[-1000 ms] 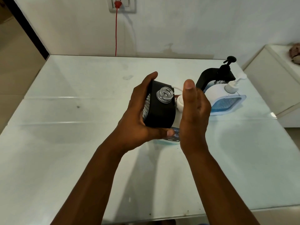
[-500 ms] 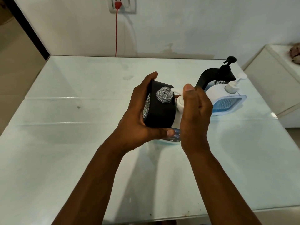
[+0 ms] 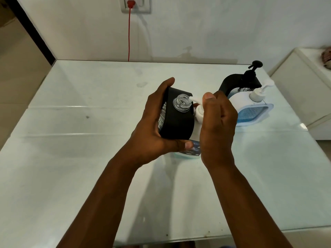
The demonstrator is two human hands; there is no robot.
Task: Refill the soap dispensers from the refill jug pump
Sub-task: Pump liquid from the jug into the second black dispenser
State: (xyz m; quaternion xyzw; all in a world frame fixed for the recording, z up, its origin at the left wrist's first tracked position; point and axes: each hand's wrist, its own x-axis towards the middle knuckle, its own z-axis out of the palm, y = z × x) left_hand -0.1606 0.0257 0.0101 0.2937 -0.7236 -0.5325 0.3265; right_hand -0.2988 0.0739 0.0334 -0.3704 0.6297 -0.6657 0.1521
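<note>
— Where's the open neck, left to right?
— Mid-frame; the left hand [image 3: 152, 126] wraps the black dispenser [image 3: 176, 120], its clear neck [image 3: 181, 102] tilted up-right; the white spout [image 3: 196, 99] touches its rim.
— And the other hand?
— The right hand [image 3: 217, 122] curls over the jug pump [image 3: 199, 112], thumb on top; jug [image 3: 188, 152] just below.
</note>
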